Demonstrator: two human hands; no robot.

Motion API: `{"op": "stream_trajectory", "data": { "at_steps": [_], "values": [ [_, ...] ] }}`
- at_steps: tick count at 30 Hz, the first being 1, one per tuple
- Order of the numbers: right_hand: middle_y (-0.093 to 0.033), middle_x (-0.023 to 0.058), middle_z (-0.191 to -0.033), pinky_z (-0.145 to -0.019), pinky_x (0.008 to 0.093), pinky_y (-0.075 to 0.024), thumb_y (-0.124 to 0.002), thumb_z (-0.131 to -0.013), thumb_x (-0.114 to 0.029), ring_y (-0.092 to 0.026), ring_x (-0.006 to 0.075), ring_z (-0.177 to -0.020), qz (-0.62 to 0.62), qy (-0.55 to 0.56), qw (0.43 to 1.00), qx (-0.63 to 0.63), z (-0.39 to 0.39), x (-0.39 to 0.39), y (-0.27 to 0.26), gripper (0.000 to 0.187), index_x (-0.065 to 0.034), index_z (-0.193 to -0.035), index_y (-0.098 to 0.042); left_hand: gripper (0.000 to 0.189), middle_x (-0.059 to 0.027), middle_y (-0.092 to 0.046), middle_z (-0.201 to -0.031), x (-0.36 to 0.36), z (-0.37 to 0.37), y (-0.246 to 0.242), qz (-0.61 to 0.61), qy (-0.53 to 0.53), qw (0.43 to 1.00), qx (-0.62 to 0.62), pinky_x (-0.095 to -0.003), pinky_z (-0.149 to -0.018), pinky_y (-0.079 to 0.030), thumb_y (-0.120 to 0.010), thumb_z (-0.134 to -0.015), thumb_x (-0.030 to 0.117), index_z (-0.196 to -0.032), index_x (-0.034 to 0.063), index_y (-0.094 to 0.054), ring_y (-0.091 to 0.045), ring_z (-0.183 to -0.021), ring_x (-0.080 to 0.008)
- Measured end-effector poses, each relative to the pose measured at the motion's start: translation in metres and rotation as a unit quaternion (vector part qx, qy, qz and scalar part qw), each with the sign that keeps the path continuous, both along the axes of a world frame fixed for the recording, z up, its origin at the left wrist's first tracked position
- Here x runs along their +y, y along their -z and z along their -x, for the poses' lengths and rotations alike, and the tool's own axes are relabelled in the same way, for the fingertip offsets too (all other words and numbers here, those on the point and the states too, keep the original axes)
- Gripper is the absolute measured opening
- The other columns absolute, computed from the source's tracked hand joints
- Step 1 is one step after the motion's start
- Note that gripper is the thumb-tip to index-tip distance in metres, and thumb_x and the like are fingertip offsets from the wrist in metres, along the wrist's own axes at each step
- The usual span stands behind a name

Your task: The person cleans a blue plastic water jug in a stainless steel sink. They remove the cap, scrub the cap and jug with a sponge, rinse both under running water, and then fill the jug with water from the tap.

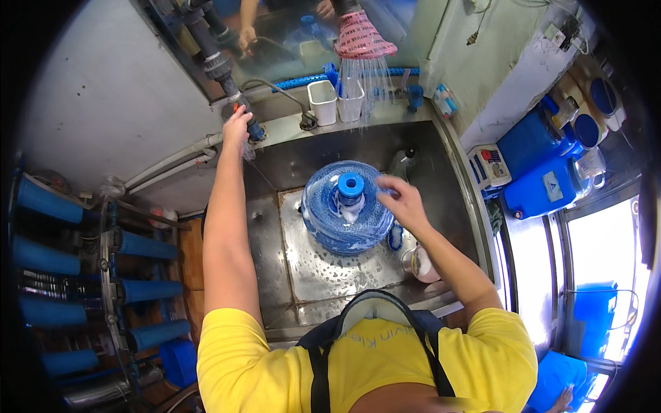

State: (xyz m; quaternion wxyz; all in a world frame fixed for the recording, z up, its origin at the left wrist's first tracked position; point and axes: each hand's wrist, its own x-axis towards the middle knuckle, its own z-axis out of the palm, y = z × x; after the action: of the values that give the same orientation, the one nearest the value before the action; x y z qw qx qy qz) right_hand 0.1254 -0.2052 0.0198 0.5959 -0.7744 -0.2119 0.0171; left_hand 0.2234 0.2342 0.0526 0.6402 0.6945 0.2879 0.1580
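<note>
My left hand (237,125) is on the orange-handled valve of a grey plastic pipe (219,72) at the sink's back left corner. A large blue water jug (330,222) stands upright in the stainless steel sink (266,248), with a blue cap (351,185) at its neck and white suds below. Beside the jug's right shoulder is my right hand (404,202), slightly blurred, fingers apart and curved; whether it touches the jug cannot be told. From a shower outlet wrapped in pink printed film (364,38), water streams down behind the jug.
Right of the jug lie a blue scrub brush (395,237) and a tub of pale contents (423,264). A clear bottle (402,164) stands behind. White plastic containers (323,103) sit on the back ledge. Blue jerrycans (542,180) line the right side; blue filter housings (150,289) are at left.
</note>
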Motion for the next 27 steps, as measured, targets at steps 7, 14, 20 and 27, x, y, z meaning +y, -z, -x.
{"op": "stream_trajectory", "data": {
  "at_steps": [7,14,20,27],
  "values": [
    [-0.038,0.0214,-0.147,-0.098,0.0459,-0.0450,-0.049,-0.100,-0.032,-0.047,0.0349,-0.125,-0.508,-0.002,0.746,0.431,-0.115,0.165,-0.025,0.059,-0.0010,-0.146,-0.030,0.042,-0.0128,-0.062,-0.114,-0.144,0.092,0.065,-0.036,0.008,0.974,-0.222,-0.0307,-0.090,-0.050,-0.066,-0.084,0.005,-0.124,-0.0041,-0.056,-0.059,-0.109,-0.0178],
    [-0.034,0.0247,-0.147,-0.096,0.0476,-0.0457,-0.043,-0.099,-0.035,-0.039,0.0371,-0.132,-0.594,0.089,0.638,0.482,-0.175,0.188,0.004,0.057,0.0007,-0.142,-0.035,0.090,-0.0284,-0.043,-0.139,-0.309,0.169,0.088,-0.221,0.016,0.941,-0.257,-0.0449,-0.111,-0.033,-0.079,-0.074,0.013,-0.143,-0.0075,-0.026,-0.042,-0.131,-0.0411],
    [-0.062,0.0193,-0.120,-0.085,0.0469,-0.0524,-0.049,-0.094,-0.033,-0.061,0.0375,-0.106,0.036,-0.055,0.992,0.105,-0.094,0.138,-0.020,0.035,-0.0105,-0.118,-0.063,0.081,-0.0248,-0.055,-0.125,-0.277,0.108,0.114,-0.102,0.056,0.978,-0.171,-0.0460,-0.098,-0.042,-0.079,-0.073,0.016,-0.140,0.0002,-0.035,-0.053,-0.116,-0.0423],
    [-0.069,0.0180,-0.109,-0.086,0.0487,-0.0524,-0.057,-0.086,-0.038,-0.066,0.0365,-0.101,0.419,-0.027,0.893,-0.163,-0.089,0.101,-0.011,0.033,-0.0118,-0.099,-0.071,0.067,-0.0209,-0.062,-0.117,-0.271,0.064,0.147,-0.204,0.159,0.960,-0.107,-0.0462,-0.091,-0.046,-0.082,-0.068,0.032,-0.122,0.0027,-0.055,-0.058,-0.108,-0.0406]
  ]
}}
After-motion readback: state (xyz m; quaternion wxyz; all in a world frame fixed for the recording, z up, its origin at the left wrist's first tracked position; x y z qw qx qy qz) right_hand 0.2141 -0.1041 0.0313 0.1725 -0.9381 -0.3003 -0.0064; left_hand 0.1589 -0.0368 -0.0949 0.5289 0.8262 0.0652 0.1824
